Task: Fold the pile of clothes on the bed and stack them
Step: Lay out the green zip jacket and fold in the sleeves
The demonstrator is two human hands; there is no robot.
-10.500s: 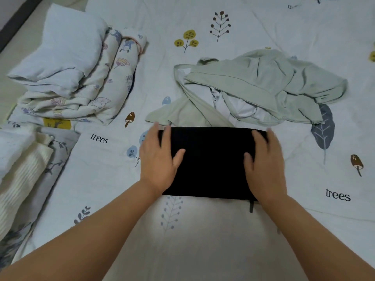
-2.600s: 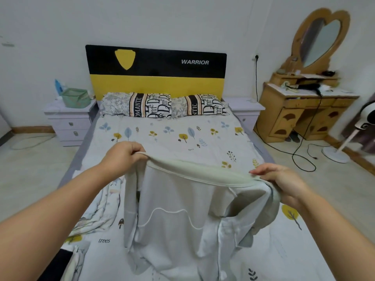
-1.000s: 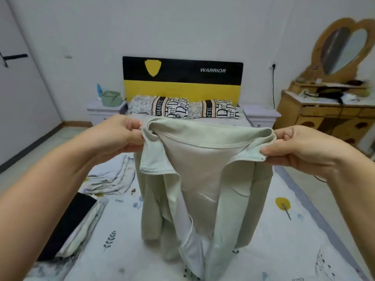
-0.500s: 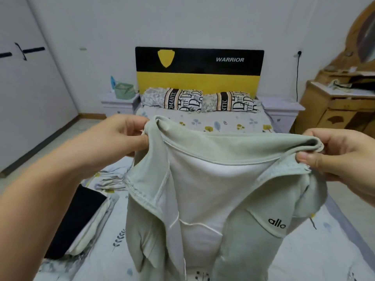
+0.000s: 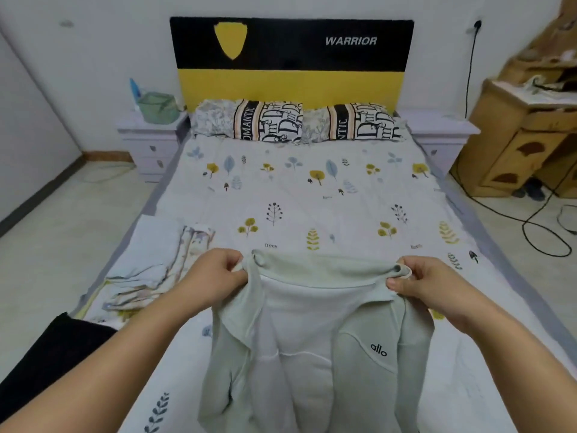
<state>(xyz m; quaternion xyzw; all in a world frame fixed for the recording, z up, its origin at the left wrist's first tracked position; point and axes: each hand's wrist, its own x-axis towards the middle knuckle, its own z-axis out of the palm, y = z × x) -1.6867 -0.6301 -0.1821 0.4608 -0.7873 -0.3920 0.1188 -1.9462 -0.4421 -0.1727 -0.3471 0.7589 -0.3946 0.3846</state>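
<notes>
A bed (image 5: 312,195) covered in a white quilt printed with trees and leaves fills the middle of the frame, running up to a black-and-yellow headboard (image 5: 290,60) lettered "WARRIOR" at top centre. Two patterned pillows (image 5: 296,123) lie side by side against its foot. A wooden dresser (image 5: 527,126) stands at the right edge, a pale nightstand (image 5: 150,142) at upper left carrying a green basket (image 5: 157,107), and a black cable (image 5: 537,226) loops across the floor at right.

In the lower centre you hold up a pale green jacket (image 5: 312,345), its white lining facing you and a small "allo" logo (image 5: 378,350) on the panel at right; it hangs from your two hands and drapes down toward the quilt at the bottom edge. Your left hand (image 5: 215,273) grips the collar's left end, fingers curled round the fabric. Your right hand (image 5: 418,279) pinches the collar's right end between thumb and fingers. The collar is stretched level between the two hands.

At centre left, near the bed's edge, lies a heap of folded pale bedding (image 5: 159,264). Below it, at lower left, a folded black garment (image 5: 56,354) rests on the bed, partly hidden behind your left forearm.
</notes>
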